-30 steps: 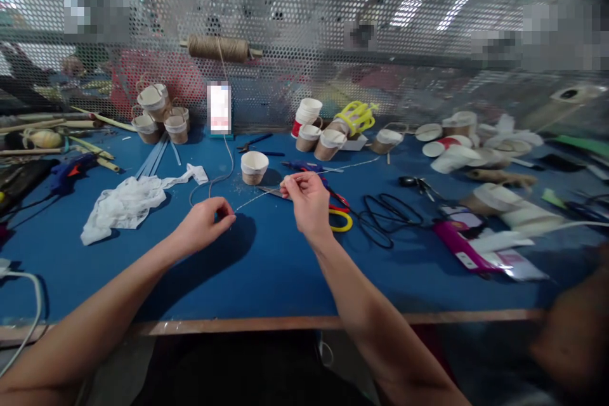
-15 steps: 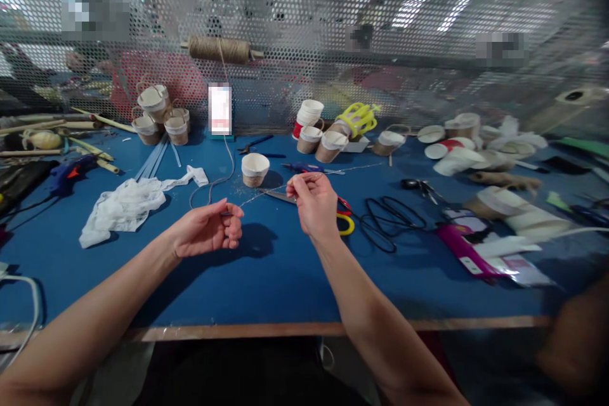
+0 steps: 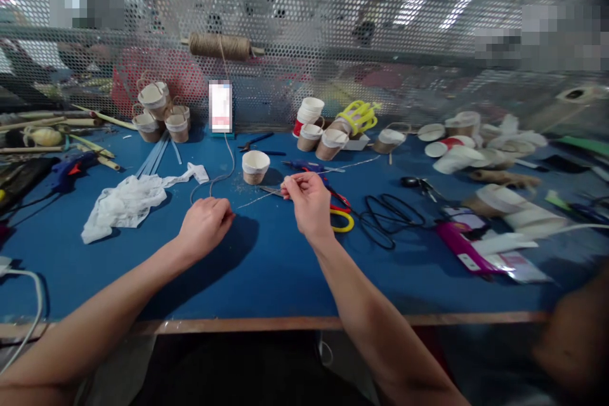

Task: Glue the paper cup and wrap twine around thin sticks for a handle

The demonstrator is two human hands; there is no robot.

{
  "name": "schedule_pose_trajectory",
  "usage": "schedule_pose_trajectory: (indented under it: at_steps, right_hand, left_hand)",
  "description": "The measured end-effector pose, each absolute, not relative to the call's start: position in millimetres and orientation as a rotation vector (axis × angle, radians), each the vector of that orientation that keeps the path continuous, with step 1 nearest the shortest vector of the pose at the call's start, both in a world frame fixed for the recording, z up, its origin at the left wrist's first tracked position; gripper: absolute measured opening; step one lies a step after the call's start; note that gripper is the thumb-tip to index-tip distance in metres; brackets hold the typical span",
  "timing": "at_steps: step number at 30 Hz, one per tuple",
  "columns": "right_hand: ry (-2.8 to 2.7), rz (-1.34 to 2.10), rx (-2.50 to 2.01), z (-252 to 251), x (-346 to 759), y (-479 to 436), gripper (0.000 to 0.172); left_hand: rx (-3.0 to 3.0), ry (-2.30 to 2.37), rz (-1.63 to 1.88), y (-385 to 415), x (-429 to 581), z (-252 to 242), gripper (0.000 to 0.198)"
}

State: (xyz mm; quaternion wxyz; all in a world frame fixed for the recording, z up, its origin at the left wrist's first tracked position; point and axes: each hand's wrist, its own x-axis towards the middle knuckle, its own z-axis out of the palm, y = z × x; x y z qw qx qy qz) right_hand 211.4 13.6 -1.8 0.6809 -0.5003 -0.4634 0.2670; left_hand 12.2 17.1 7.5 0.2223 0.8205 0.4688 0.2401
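Observation:
My left hand (image 3: 205, 224) is closed, knuckles up, over the near end of a thin pale string (image 3: 252, 198) on the blue table (image 3: 266, 266). My right hand (image 3: 309, 200) pinches the same string further right, thumb and fingers pressed together. The string stretches taut between both hands. A small twine-wrapped paper cup (image 3: 255, 166) stands just behind them. Yellow-and-red scissors (image 3: 340, 212) lie right of my right hand, partly hidden by it.
A spool of twine (image 3: 219, 45) hangs on the perforated screen (image 3: 304, 6). White cloth (image 3: 126, 200), a glue gun (image 3: 71, 168), stacked cups (image 3: 157, 111), more cups (image 3: 316, 130), a black cord (image 3: 387, 219) and pink packaging (image 3: 469, 247) crowd the table. A phone (image 3: 220, 106) leans at the back. Another person's blurred arm (image 3: 575, 336) is at the lower right.
My left hand, palm-up and half open half a second ago, has turned knuckles up and closed on the string. My right hand has shifted slightly left and back.

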Motion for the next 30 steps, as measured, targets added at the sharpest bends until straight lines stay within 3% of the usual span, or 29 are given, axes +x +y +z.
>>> schedule_pose_trajectory:
  at_steps: [7,12,16,21,27,30]
  right_hand:
    - [-0.895,0.708,-1.021,0,213,18,0.015]
    - [-0.866,0.723,-0.992,3,215,18,0.015]
    - [-0.856,0.737,-0.969,3,215,18,0.015]
    - [-0.907,0.726,-0.967,2,215,16,0.013]
    - [-0.995,0.639,-1.063,0,214,13,0.013]
    - [-1.009,0.628,-1.089,-1,213,13,0.013]
  left_hand:
    - [0.961,0.614,0.532,21,7,10,0.023]
    - [0.653,0.37,0.516,23,7,7,0.026]
    - [0.693,0.339,0.521,17,12,5,0.019]
    - [0.871,0.378,0.502,14,15,2,0.032]
    - [1.961,1.099,0.581,20,11,1,0.022]
    - [2.207,1.285,0.709,21,11,0,0.017]
